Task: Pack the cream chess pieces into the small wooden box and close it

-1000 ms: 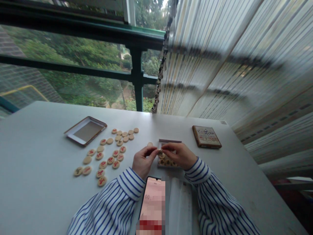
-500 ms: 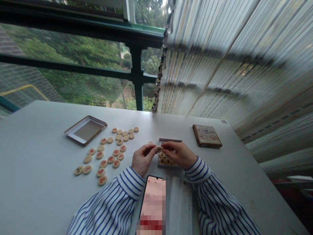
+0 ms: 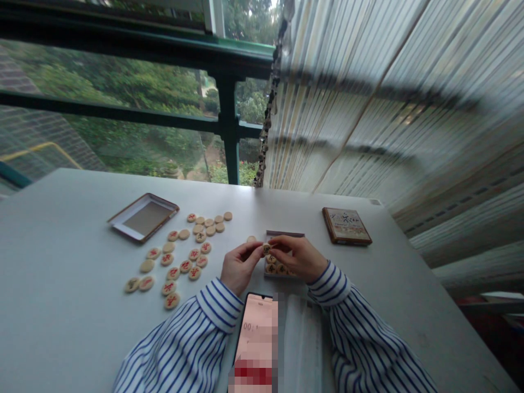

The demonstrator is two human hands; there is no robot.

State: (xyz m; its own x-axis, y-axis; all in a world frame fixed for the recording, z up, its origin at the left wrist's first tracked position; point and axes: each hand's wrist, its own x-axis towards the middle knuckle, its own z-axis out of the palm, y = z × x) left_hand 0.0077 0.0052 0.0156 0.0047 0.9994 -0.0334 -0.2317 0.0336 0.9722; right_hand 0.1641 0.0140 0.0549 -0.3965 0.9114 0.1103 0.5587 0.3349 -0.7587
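Between the fingertips of my left hand [image 3: 241, 266] and my right hand [image 3: 302, 256] is a round wooden xiangqi piece [image 3: 267, 249] with a dark character on its face. Both hands pinch it, one from each side, over the left edge of a small box [image 3: 285, 233]. Inside that box lie several pieces with black characters, such as the black-marked piece [image 3: 271, 268]; my right hand covers part of them. A plain piece [image 3: 251, 239] peeks out behind my left fingers. Loose red-marked pieces [image 3: 185, 266] and some face-down ones spread over the table to the left.
An upturned box lid [image 3: 149, 216] lies at the back left of the white table [image 3: 73, 327]. At the right is a closed decorated box [image 3: 347, 225]. A phone [image 3: 254, 333] and a translucent plastic sheet [image 3: 303, 344] lie between my forearms. Window and curtain stand behind.
Both hands stay almost in place around the piece. The character on the held piece shows a little more clearly now. The loose pieces have not moved.
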